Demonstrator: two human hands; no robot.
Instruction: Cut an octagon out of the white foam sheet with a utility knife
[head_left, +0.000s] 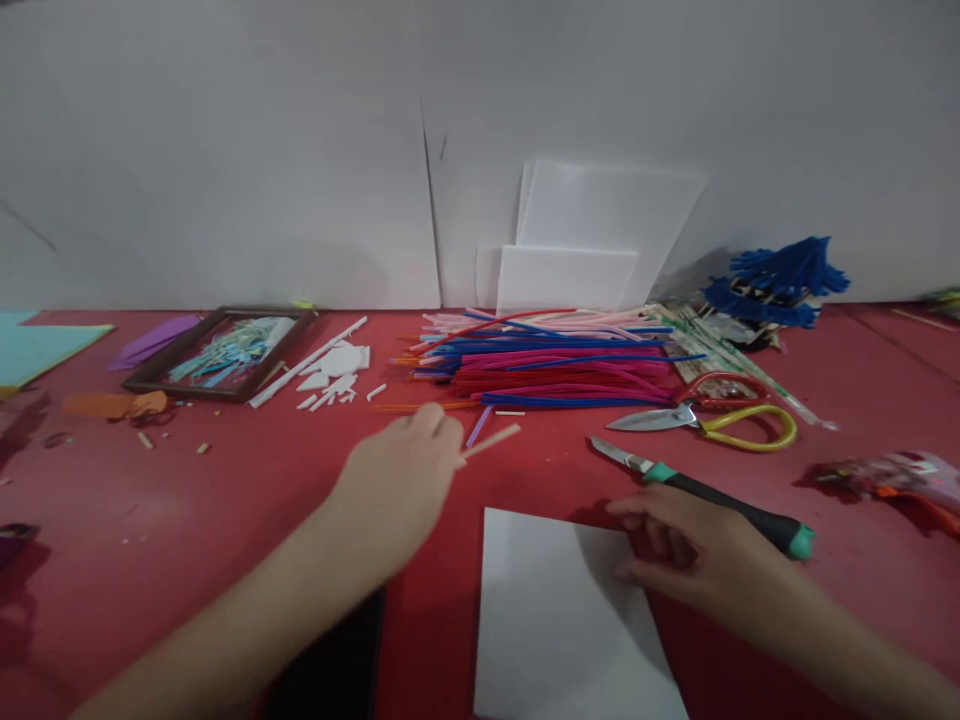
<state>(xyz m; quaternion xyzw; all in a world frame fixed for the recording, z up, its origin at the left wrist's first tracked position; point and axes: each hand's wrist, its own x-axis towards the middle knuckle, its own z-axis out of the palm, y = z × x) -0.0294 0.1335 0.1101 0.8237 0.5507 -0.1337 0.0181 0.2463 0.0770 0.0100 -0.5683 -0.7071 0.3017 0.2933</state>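
Red table [225, 500]: my left hand [401, 480] pinches a thin stick [491, 441], fingers closed on it. My right hand [697, 560] lies flat, fingers loosely spread, pressing a white sheet [555, 620] beside a knife [712, 495].

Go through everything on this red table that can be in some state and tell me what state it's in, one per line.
Left hand: closed on a thin stick, raised off the table.
Right hand: flat on the white sheet, pinning its right edge.
Scissors: blades shut, lying flat.
Knife: lying flat beside the right hand, blade bare.
Straws: piled loose, lying sideways.
Picture frame: lying face up.
White boards: leaning on the wall.
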